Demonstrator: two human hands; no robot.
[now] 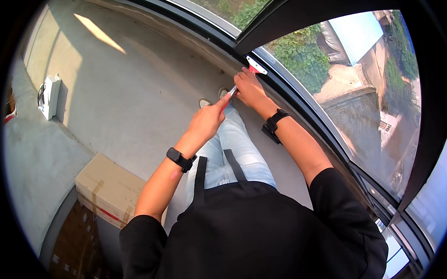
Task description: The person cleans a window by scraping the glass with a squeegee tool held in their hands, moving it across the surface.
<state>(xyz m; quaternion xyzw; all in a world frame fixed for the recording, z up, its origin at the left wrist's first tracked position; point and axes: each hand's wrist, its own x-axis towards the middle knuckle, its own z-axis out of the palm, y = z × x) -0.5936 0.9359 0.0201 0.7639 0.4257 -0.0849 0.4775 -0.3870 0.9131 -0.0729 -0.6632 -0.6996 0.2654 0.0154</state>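
Note:
Both of my hands grip a long-handled scraper [257,65] with a red and metal handle and a wide pale head. My left hand [206,121] is closed around the lower part of the handle, its index finger lying along it. Further up, near the head, my right hand [248,87] wraps the tool and hides part of it. The head is at the black window frame [280,86], close to the foot of an upright post; whether its edge touches the frame is hard to tell. Below my hands are my shoes [204,102] and light jeans.
A taped cardboard box [112,184] stands to my left. Farther left, a white case-like object [50,97] with a dark item on it sits on the concrete floor [133,105]. Along my right runs window glass [359,109], with plants and roofs outside.

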